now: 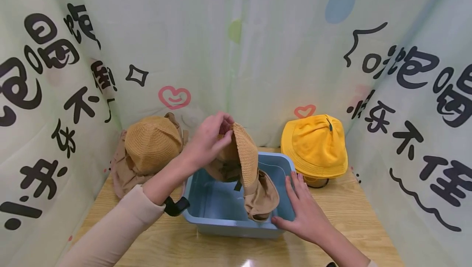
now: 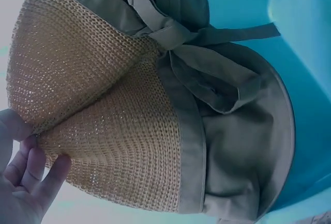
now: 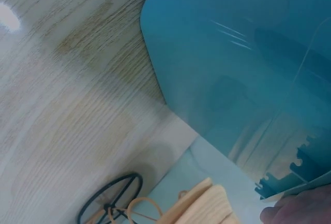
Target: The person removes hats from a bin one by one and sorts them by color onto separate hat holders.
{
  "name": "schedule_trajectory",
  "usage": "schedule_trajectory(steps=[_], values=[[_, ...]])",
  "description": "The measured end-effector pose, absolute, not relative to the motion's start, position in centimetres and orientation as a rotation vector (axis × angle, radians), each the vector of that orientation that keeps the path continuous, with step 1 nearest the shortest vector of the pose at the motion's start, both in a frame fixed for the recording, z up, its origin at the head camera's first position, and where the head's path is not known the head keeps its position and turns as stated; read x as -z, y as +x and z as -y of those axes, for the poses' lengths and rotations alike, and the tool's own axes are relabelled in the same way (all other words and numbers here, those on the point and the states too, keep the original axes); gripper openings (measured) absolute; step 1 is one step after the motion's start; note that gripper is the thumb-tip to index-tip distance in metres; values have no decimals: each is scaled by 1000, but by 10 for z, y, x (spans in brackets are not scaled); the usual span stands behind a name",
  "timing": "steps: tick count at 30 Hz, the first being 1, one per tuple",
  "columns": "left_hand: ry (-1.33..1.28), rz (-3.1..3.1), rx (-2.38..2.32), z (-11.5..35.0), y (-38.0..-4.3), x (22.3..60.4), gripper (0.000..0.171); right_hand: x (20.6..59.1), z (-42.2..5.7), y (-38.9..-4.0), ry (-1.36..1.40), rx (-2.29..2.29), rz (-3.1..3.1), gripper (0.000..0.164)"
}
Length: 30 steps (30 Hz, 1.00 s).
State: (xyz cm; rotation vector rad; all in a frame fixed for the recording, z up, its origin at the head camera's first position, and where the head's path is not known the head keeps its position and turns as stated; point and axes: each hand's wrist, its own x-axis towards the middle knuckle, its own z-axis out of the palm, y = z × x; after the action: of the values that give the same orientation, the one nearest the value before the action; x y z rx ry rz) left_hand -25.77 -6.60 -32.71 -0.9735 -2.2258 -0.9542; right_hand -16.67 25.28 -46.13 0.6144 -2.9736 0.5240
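My left hand (image 1: 206, 144) pinches a woven straw sun hat (image 1: 248, 156) at the top of its crown. The hat hangs over a blue plastic tub (image 1: 236, 222), its brown cloth brim drooping down. In the left wrist view, thumb and fingers grip the folded crown of the hat (image 2: 124, 141), and a knotted cloth tie (image 2: 173, 35) lies across the band. My right hand (image 1: 304, 213) rests on the tub's right rim, fingers straight and thumb near the front corner. In the right wrist view, only a bit of that hand (image 3: 302, 208) shows beside the tub wall (image 3: 227, 79).
Left of the tub sits another straw hat (image 1: 153, 144) with brown cloth. A yellow bucket hat (image 1: 313, 146) sits on a stand behind the right hand; the stand's black ring base (image 3: 109, 198) shows below. Printed curtains (image 1: 206, 53) enclose the wooden table (image 1: 158, 238).
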Motion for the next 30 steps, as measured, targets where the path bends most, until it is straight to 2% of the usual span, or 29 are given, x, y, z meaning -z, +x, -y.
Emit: schedule_trajectory(steps=[30], values=[[-732,1990,871,146,-256,275,15,458,-250,-166,615,-546,2987,111]])
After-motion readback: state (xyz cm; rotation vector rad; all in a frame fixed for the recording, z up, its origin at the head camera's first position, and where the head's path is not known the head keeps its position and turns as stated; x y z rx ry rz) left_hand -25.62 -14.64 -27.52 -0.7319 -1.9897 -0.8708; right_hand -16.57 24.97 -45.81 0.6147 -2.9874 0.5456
